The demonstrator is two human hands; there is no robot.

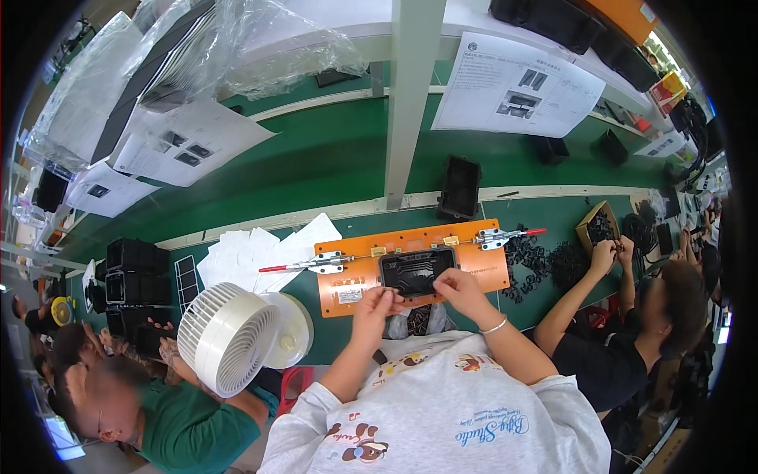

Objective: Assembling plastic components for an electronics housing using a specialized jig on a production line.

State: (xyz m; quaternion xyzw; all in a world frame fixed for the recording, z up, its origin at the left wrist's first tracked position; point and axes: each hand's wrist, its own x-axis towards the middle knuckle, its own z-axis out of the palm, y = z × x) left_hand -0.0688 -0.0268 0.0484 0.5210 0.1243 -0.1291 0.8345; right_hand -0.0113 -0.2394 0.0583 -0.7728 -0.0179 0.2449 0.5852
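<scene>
A black open plastic box (414, 272) sits in an orange fixture plate (335, 280) on the green bench in front of me. Toggle clamps with red handles, a left clamp (324, 262) and a right clamp (496, 238), are mounted at the plate's far corners. My left hand (379, 306) is at the box's near left corner, thumb and fingertips pinched together; whatever they hold is too small to name. Over the box's near right corner, the fingers of my right hand (462, 292) are bent together, their tips hiding anything between them. Beneath my hands lies a clear bag of small metal parts (422, 320).
A white fan (229, 340) stands left of the plate, beside paper sheets (249, 257) and stacked black boxes (134, 272). Another black box (459, 187) is behind the plate. Small black parts (525, 265) lie to the right. Co-workers sit on both sides. A white post (412, 103) rises ahead.
</scene>
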